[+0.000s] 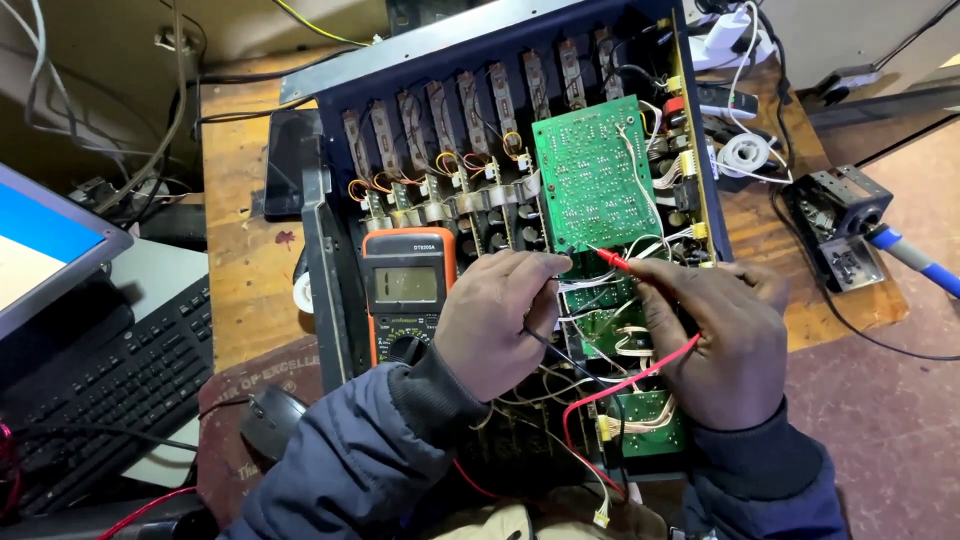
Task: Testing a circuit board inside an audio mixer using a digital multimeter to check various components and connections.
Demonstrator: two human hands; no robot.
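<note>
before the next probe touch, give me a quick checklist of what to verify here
1. Red probe held in the right hand: ok, tip lies at the lower edge of the large green board.
2. Black probe in the left hand: cannot tell, only its black lead shows.
3. Multimeter upright and in view: ok.
4. Meter reading: cannot tell, display too faint.
5. Red lead free of snags: not ok, it loops across loose white wires.
</note>
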